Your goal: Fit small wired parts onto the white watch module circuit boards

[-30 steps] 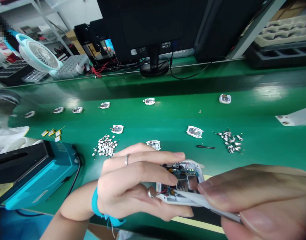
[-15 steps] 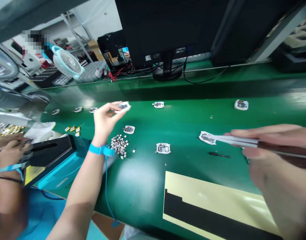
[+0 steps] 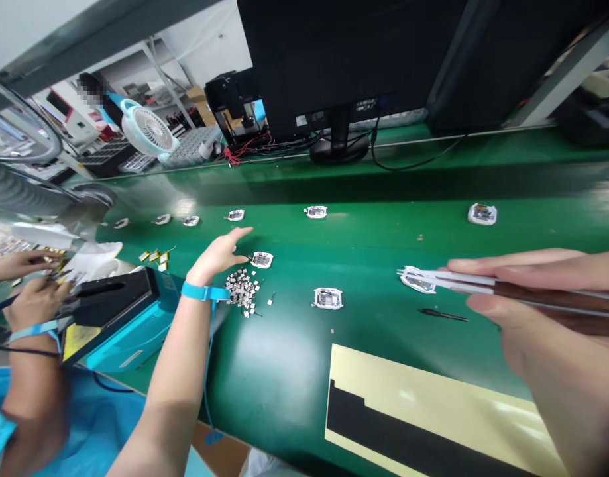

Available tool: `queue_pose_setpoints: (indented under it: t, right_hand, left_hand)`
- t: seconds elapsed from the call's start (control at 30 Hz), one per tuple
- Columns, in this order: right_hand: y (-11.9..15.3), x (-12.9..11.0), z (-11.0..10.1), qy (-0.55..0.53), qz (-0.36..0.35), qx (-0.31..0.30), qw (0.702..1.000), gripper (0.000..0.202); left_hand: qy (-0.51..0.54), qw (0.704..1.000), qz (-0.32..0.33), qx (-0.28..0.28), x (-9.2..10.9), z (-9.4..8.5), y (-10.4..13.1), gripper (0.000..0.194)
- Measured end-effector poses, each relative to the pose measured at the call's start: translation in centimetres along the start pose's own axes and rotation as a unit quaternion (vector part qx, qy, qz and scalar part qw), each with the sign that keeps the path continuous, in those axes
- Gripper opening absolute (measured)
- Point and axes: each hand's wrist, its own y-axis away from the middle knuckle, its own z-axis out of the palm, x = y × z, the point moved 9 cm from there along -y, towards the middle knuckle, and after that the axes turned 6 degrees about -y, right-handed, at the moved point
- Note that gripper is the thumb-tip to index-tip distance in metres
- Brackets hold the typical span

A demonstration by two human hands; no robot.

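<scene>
A glossy green bench (image 3: 384,344) is stretching across the view, a black monitor (image 3: 354,59) standing along its back and a pale-blue fan (image 3: 152,132) standing to the monitor's left, near metal shelving. 9 small white-framed devices (image 3: 317,212) with exposed circuitry are lying on the bench, 6 in a far row and 3 nearer. A cream sheet with a black strip (image 3: 433,391) is covering part of the near edge, and a thin black tool (image 3: 443,315) is lying beyond it. At left, a teal-and-black box (image 3: 120,331) is standing between a co-worker's hands (image 3: 38,301) and the person's left forearm, and some yellow pieces (image 3: 155,256) are lying behind it. A pile of tiny silvery parts (image 3: 242,291) is sitting beside the strapped left wrist, partly hidden by it. The left hand (image 3: 215,257) is holding nothing, its thumb and forefinger spreading apart just beside the left nearer device (image 3: 262,260). The right hand (image 3: 547,311) is pinching white-tipped tweezers (image 3: 466,276) over the right nearer device (image 3: 418,281); whether the tips are touching it, I cannot tell. That hand is blocking the bench's right side.
</scene>
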Motion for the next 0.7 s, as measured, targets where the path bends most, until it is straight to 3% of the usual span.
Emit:
queue_pose_setpoints:
  t: [0.1, 0.23, 0.3, 0.4, 0.5, 0.6, 0.7]
  right_hand:
    - [0.0, -0.1, 0.0, 0.000, 0.017, 0.014, 1.000, 0.015]
    - [-0.2, -0.6, 0.3, -0.031, -0.012, 0.024, 0.999, 0.017]
    - [-0.3, -0.9, 1.1, -0.036, -0.043, -0.015, 0.998, 0.022]
    - [0.0, -1.4, 2.5, -0.044, -0.086, -0.098, 0.990, 0.032]
    - [0.7, -1.8, 3.1, -0.043, -0.093, -0.148, 0.984, 0.037]
    - [1.4, -2.9, 3.1, -0.016, -0.099, -0.179, 0.979, 0.035]
    - [2.0, -3.9, 3.1, 0.014, -0.100, -0.217, 0.971, 0.034]
  left_hand:
    - [0.009, 0.997, 0.059, -0.042, 2.5, 1.8, -0.2, 0.059]
    - [0.029, 0.996, 0.076, -0.020, 4.7, 2.4, -0.3, 0.049]
    - [0.056, 0.994, 0.092, 0.003, 7.3, 1.6, 0.5, 0.055]
    - [0.114, 0.983, 0.139, 0.042, 13.4, -0.4, 3.4, 0.065]
    - [0.212, 0.946, 0.232, 0.078, 19.7, -3.0, 7.4, 0.070]
    - [0.264, 0.920, 0.273, 0.097, 22.5, -4.5, 10.2, 0.072]
    - [0.278, 0.903, 0.302, 0.124, 23.2, -5.5, 11.4, 0.074]
